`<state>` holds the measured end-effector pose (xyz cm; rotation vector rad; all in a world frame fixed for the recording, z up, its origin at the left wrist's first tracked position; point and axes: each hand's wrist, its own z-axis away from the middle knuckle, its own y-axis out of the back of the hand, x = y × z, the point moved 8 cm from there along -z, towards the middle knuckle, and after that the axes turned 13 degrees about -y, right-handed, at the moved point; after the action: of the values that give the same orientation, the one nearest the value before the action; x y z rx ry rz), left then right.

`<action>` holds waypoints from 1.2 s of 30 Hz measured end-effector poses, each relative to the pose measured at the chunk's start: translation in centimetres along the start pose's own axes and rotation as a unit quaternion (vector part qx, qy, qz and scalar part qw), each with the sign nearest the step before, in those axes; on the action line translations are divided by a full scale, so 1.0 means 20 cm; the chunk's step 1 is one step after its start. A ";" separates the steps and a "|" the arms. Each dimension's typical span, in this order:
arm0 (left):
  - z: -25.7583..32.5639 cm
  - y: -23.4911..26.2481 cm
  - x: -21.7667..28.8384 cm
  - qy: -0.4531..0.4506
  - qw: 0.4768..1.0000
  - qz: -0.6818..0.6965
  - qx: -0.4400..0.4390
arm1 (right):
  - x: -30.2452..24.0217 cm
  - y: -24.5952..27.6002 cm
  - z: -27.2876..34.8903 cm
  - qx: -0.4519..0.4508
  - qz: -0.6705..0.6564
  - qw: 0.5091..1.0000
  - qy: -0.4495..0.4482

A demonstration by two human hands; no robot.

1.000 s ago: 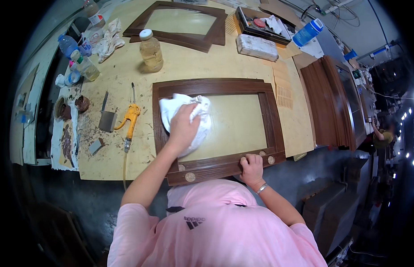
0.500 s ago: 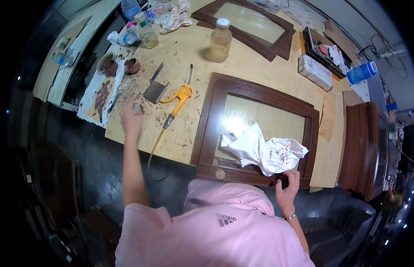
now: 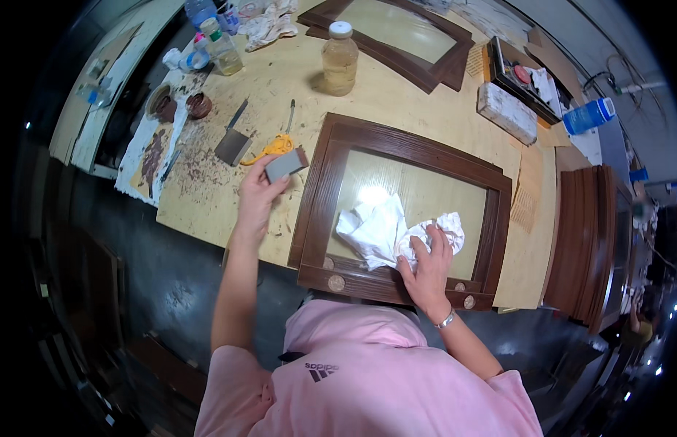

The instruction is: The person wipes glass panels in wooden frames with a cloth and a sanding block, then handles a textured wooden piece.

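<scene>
My left hand (image 3: 260,197) pinches a grey block (image 3: 286,167), apparently a sanding block, between thumb and fingers. It is raised beside the left edge of a dark brown wooden door frame (image 3: 313,197) with a pale glazed panel. Behind the block lies a yellow air blow gun (image 3: 278,146), partly hidden. My right hand (image 3: 428,274) bends its fingers over a crumpled white cloth (image 3: 375,231) lying on the panel's near part. Round hinge holes show along the frame's near rail.
Left on the table are a scraper (image 3: 233,145), a brown-stained cup (image 3: 198,105) and a stained white sheet (image 3: 138,164). A capped jar of yellowish liquid (image 3: 340,62) stands behind the frame. More frames (image 3: 426,73), a white block (image 3: 506,113) and a blue bottle (image 3: 589,116) lie farther back.
My left hand has moved right from the table's left part, bringing the grey block into plain sight. My right hand has left the frame's near edge for the white cloth. The view has shifted slightly.
</scene>
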<state>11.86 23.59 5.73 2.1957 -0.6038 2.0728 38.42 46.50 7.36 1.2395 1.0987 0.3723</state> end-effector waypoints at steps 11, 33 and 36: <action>-0.17 -0.23 -0.03 -0.176 0.903 -0.330 -0.213 | 0.04 -0.06 0.14 0.107 0.078 0.986 -0.105; -0.74 -0.43 -0.16 -0.305 0.839 -0.380 -0.242 | 0.00 -0.08 0.12 0.135 0.110 0.979 -0.103; -0.57 -0.40 -0.12 -0.285 0.837 -0.374 -0.280 | 0.02 -0.08 0.13 0.136 0.114 0.978 -0.107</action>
<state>3.53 34.98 6.27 2.1365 -0.2389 0.7345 40.25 44.76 5.64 1.6167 0.8426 0.2583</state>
